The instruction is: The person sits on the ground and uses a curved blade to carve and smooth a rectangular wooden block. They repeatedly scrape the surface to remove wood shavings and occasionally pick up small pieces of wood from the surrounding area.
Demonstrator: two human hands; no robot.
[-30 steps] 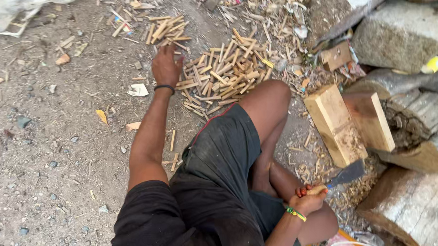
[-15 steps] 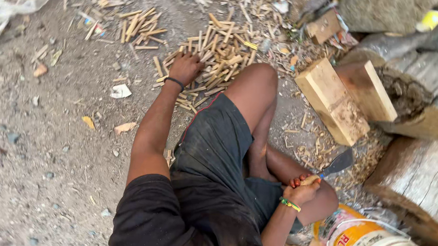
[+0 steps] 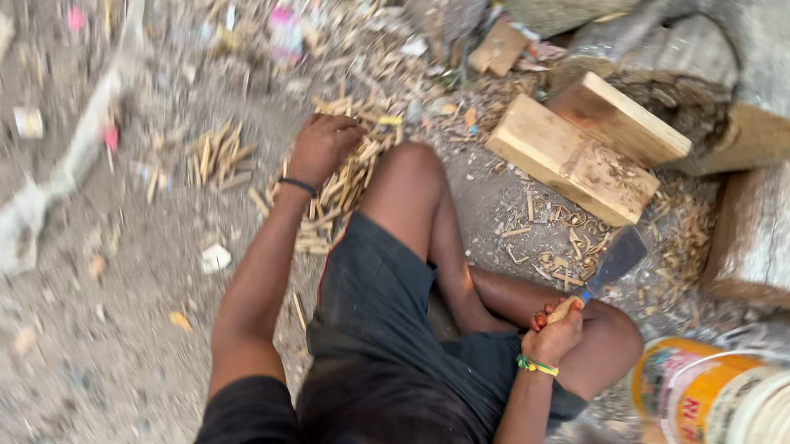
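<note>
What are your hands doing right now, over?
Left hand grabbing split wood sticks. Right hand gripping cleaver by handle. Wooden block ahead, bucket beside right knee.

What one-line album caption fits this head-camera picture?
Seated on dirt ground, left hand on a pile of split wood sticks, right hand gripping a broad-bladed knife near wooden blocks.

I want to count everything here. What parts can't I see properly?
- Head view, left hand: motion blur hides whether its grip closes on the wood sticks.
- Bucket: cut off by the right and bottom edges.
- Blade: its handle is hidden inside the right hand.
- Ground litter: too blurred to tell.
</note>
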